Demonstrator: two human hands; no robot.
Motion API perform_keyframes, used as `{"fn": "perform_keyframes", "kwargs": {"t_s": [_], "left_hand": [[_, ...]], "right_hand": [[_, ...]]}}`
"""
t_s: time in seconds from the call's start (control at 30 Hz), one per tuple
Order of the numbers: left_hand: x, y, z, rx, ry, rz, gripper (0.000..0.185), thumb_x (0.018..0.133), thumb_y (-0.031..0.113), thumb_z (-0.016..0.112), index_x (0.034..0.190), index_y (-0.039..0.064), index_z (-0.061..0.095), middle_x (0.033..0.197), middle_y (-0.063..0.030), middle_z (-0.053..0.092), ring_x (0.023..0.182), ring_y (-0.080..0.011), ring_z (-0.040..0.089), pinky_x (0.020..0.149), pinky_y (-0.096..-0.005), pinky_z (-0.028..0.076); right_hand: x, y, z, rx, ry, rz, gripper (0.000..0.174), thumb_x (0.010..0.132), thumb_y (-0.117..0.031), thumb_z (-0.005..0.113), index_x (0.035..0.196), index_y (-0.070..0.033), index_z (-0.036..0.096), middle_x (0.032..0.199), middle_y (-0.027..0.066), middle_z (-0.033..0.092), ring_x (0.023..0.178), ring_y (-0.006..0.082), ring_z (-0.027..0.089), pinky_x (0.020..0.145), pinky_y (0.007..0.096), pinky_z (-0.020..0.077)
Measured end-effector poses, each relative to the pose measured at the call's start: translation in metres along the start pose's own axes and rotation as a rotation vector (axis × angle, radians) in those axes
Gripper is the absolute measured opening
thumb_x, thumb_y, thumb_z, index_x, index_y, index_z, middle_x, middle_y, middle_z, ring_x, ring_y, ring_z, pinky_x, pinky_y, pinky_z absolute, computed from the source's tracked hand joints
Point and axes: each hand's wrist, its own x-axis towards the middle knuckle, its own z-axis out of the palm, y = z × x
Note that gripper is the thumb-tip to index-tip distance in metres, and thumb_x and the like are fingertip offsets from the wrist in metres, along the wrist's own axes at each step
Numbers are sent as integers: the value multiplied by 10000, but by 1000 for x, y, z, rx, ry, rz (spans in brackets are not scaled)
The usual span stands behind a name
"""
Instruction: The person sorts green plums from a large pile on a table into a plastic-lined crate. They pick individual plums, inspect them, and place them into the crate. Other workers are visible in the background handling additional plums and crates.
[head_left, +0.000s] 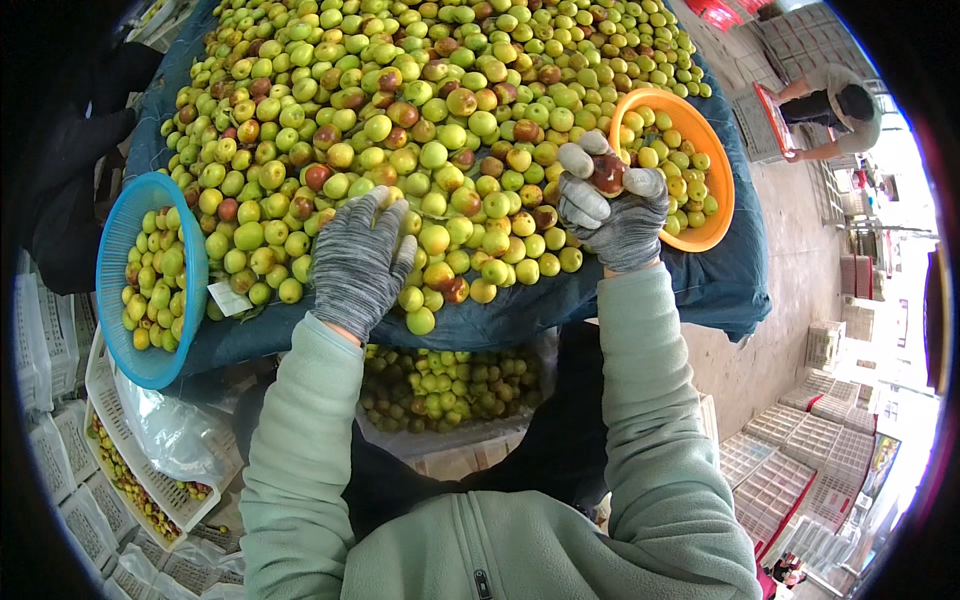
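Observation:
A wide heap of green, yellow and brown-flecked jujubes (420, 150) covers a table draped in blue cloth (735, 285). My left hand (362, 259), in a grey knit glove, rests on the near part of the heap, fingers spread; whether a fruit lies under them cannot be told. My right hand (615, 202), gloved alike with paler fingertips, grips a dark red-brown jujube (607, 175) between thumb and fingers. Just beyond it, an orange plastic basket (727, 187) holds yellow-green jujubes. At the far left stands a blue plastic basket (196, 300) with more jujubes.
Below the table edge, between my legs, is a lined container of jujubes (450, 382). A white crate (217, 495) with a clear plastic bag stands lower left. A paper slip (229, 298) lies near the blue basket. At right, another person (847, 105) holds a crate; stacked crates (795, 442) stand beyond.

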Motion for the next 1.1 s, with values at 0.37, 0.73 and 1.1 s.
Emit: {"fn": "perform_keyframes", "kwargs": {"t_s": [0.37, 0.73, 1.1], "left_hand": [[-8, 3, -3, 49, 6, -13, 432, 867, 246, 651, 1256, 64, 600, 1294, -140, 550, 1197, -312, 518, 1050, -434, 391], [-13, 1, -1, 79, -58, -32, 471, 860, 286, 665, 1280, 91, 580, 1337, -134, 511, 1220, -309, 493, 1051, -438, 382], [-5, -8, 3, 73, -57, -32, 471, 842, 271, 682, 1267, 87, 594, 1321, -146, 531, 1216, -315, 498, 1058, -433, 383]], "right_hand": [[-2, 7, -24, -599, 804, 36, 155, 858, -153, 631, 985, -65, 617, 799, 74, 624, 466, 98, 412, 408, 215, 350], [19, 38, -46, -2341, 463, -201, 367, 865, -213, 615, 1223, -137, 581, 1164, 131, 590, 1106, 339, 551, 960, 439, 462], [35, 33, -60, -2001, 527, 139, 420, 807, -183, 734, 1206, -122, 620, 1088, 126, 601, 984, 267, 627, 882, 376, 512]]}}
